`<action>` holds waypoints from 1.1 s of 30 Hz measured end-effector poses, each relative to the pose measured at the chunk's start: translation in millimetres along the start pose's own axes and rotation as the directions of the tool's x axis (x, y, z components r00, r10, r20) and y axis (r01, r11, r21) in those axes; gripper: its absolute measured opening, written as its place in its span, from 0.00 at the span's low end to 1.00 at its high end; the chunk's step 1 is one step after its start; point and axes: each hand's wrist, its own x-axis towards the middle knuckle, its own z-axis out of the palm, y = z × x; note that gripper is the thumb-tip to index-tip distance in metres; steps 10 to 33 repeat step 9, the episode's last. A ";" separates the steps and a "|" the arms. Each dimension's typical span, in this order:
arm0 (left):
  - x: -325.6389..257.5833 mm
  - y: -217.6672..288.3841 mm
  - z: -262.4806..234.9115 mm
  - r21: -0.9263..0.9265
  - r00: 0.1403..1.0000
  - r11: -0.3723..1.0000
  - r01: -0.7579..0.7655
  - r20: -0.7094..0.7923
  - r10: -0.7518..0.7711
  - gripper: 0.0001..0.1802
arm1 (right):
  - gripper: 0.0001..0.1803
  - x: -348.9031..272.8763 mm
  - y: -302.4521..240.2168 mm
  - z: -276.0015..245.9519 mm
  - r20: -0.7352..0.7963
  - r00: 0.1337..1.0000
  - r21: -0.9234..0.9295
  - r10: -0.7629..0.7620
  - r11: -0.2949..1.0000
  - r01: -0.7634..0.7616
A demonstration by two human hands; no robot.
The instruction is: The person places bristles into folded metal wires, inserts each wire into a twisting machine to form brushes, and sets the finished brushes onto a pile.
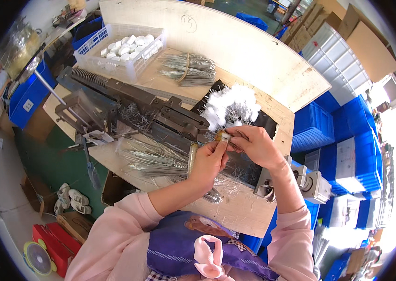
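Note:
My left hand (209,161) and my right hand (258,146) meet in front of the dark metal machine (179,119). Between their fingertips is a small white piece (225,136), pinched from both sides; the fingers cover much of it. A yellowish patch shows beside it, too small to identify. Just beyond my hands lies a heap of white pieces with thin wires sticking out (235,107), on a black sheet. Left of my left hand, a bundle of thin metal wires (153,159) rests along the machine's near side.
A clear plastic crate (137,70) of white rounded pieces and a tied wire bundle (188,69) sit at the back of the wooden table (249,220). A low board (254,51) walls the far side. Blue crates (313,124) stack at right; a metal cylinder (308,182) juts nearby.

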 end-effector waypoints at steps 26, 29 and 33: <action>9.9 -9.2 -9.2 -0.113 0.970 0.981 0.160 0.203 -0.135 0.28 | 0.17 17.2 9.1 -17.5 0.248 0.925 0.470 0.288 0.799 -0.376; 9.9 -9.2 -9.2 -0.113 0.970 0.981 0.160 0.203 -0.135 0.28 | 0.17 17.2 9.1 -17.5 0.248 0.925 0.470 0.288 0.799 -0.376; 9.9 -9.2 -9.2 -0.113 0.970 0.981 0.160 0.203 -0.135 0.28 | 0.17 17.2 9.1 -17.5 0.248 0.925 0.470 0.288 0.799 -0.376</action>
